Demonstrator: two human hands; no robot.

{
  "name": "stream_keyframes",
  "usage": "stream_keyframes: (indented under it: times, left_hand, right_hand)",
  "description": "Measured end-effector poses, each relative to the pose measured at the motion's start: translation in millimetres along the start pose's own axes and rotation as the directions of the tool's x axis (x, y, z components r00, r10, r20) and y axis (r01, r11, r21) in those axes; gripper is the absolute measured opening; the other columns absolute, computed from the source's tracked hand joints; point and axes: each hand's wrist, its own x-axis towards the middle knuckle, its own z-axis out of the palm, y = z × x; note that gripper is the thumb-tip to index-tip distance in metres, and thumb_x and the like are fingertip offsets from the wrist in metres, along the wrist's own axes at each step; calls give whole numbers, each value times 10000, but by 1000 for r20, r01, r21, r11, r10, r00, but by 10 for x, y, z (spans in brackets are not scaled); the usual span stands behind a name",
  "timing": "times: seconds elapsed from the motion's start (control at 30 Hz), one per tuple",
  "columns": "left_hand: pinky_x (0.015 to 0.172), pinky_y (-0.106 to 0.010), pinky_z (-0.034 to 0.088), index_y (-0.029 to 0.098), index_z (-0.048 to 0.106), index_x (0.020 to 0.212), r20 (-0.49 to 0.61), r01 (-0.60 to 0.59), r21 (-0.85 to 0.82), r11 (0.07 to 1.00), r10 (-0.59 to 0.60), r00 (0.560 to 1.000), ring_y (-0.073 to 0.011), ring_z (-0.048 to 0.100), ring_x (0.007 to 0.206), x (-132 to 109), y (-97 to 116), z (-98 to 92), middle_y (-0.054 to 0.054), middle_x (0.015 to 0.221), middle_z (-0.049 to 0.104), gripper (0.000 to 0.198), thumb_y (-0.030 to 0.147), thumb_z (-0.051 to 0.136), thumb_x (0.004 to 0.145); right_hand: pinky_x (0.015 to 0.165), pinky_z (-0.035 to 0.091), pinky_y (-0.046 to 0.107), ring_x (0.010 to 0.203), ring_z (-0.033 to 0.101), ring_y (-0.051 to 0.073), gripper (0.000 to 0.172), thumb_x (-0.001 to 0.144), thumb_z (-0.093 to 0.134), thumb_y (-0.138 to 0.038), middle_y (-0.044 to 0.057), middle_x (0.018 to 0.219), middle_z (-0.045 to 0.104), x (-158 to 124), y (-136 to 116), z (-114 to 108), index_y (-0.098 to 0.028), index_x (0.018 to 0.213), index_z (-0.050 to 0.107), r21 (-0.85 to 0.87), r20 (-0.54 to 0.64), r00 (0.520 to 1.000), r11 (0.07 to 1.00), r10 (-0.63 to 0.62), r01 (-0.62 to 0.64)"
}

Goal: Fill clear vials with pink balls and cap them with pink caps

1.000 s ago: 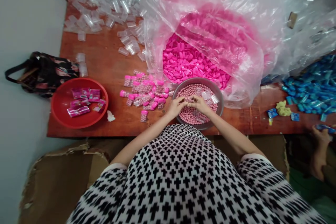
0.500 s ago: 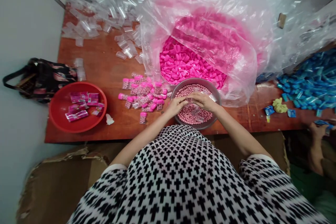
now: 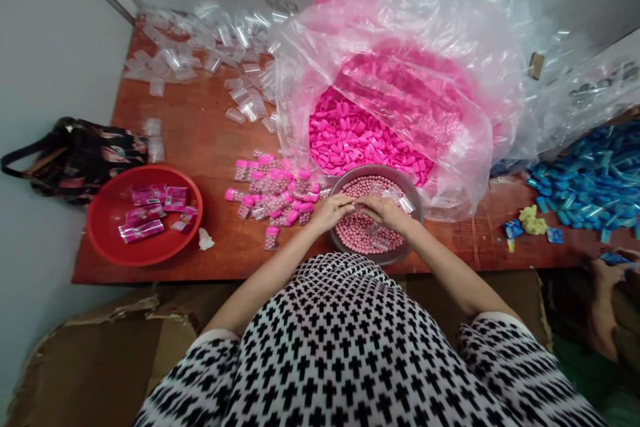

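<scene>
A grey bowl [image 3: 416,188] of round pink beads [image 3: 371,240] sits at the table's front edge, right before me. Over it my left hand [image 3: 334,211] comes in from the left, fingers curled and tips together. Its fingertips meet those of my right hand [image 3: 384,211], which is bent the same way above the beads. Whatever the two hands hold between them is hidden by the fingers. Clear plastic pieces lie among the beads. Left of the bowl is a heap of small clear containers with pink caps [image 3: 277,190], filled with beads.
Behind the bowl stands a big clear bag [image 3: 465,200] of pink caps [image 3: 350,137]. Empty clear containers [image 3: 247,103] lie at back left. At left are a red basin [image 3: 107,240] with pink packets and a black bag [image 3: 75,160]. Blue pieces [image 3: 595,180] and another person's hand [image 3: 607,273] are at right.
The whole view has tilted slightly, so the table sits lower in the picture. Both hands stay together over the bowl with little visible change.
</scene>
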Motion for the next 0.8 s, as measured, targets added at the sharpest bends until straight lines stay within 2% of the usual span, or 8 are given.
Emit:
stream_keyframes:
  times: [0.17,0.27,0.33,0.4,0.47,0.57,0.67,0.8]
  left_hand:
    - [864,-310,463,214,707,976,17,-61,58,996,60,998,-177,607,906,23,-12,-25,-45,918,678,213,268,556,836]
    - [839,-302,468,214,707,965,-35,-76,106,991,80,996,-176,611,881,33,-35,-36,-54,903,673,207,267,551,840]
    - [835,-307,469,205,706,968,-99,-51,108,993,62,993,-178,614,867,35,-61,-57,-60,903,673,213,274,552,839]
    - [857,-324,464,194,708,960,-162,-15,73,997,27,986,-185,614,878,29,-86,-76,-64,915,678,219,289,556,834]
    - [880,-343,462,179,707,957,-193,19,-28,999,-24,981,-198,612,911,16,-98,-75,-73,946,684,237,320,571,823]
    - [828,-351,503,154,685,1001,-132,85,-344,935,-138,982,-207,628,899,-8,-85,-31,-92,995,688,342,415,589,803]
    - [747,-322,538,150,665,1021,-40,159,-610,776,-231,972,-186,644,834,-24,-62,21,-93,996,692,414,467,635,757]
    - [731,-305,550,158,657,1049,-29,191,-734,651,-312,950,-176,645,841,-39,-52,28,-85,1016,691,452,449,697,705]
  right_hand:
    - [770,480,297,895,643,190,259,927,447,-310,114,995,679,25,24,-43,-157,1094,574,-86,101,995,996,-4,13]
    - [671,436,256,733,633,174,232,920,459,-326,84,830,685,40,27,-143,-154,942,613,-265,282,951,963,123,-46]
    - [669,413,250,743,629,180,252,897,496,-385,75,824,691,101,42,-231,-171,921,628,-384,319,917,917,239,-105]
    - [702,410,257,827,629,196,308,890,489,-449,77,908,697,235,83,-317,-193,984,631,-463,214,916,861,339,-210]
    - [748,414,271,938,608,212,346,920,427,-442,90,1031,676,443,151,-375,-194,1083,605,-499,16,916,797,401,-340]
    - [767,428,294,1047,558,243,342,944,370,-324,134,1136,629,833,275,-381,-155,1175,557,-560,-160,887,700,433,-443]
    - [768,445,320,1049,555,268,337,922,341,-178,187,1140,613,1194,384,-310,-92,1162,561,-637,-113,879,645,463,-422]
    - [801,452,348,1007,591,269,365,900,292,-79,234,1094,621,1457,467,-260,-35,1094,598,-688,-8,847,613,531,-390]
